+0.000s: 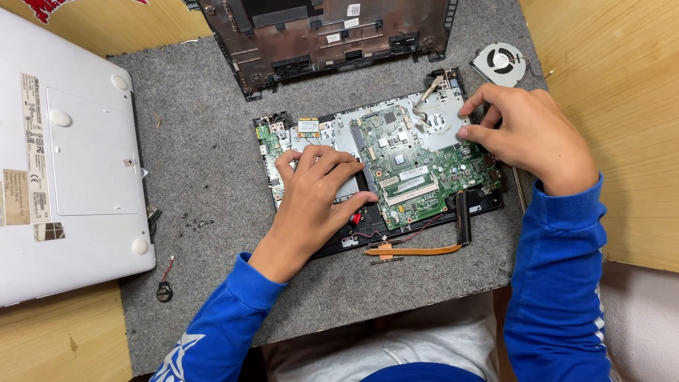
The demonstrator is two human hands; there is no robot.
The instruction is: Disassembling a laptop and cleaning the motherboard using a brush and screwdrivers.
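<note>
Pressing hands (318, 184) (523, 131) on green motherboard (417, 166), long axis left-right, slightly tilted

Green motherboard (417, 166) lies flat in the opened black laptop base (488, 205), components up.

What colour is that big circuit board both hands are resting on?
Green, dotted with dark chips. The circuit board shows best in the head view, the only one.
</note>
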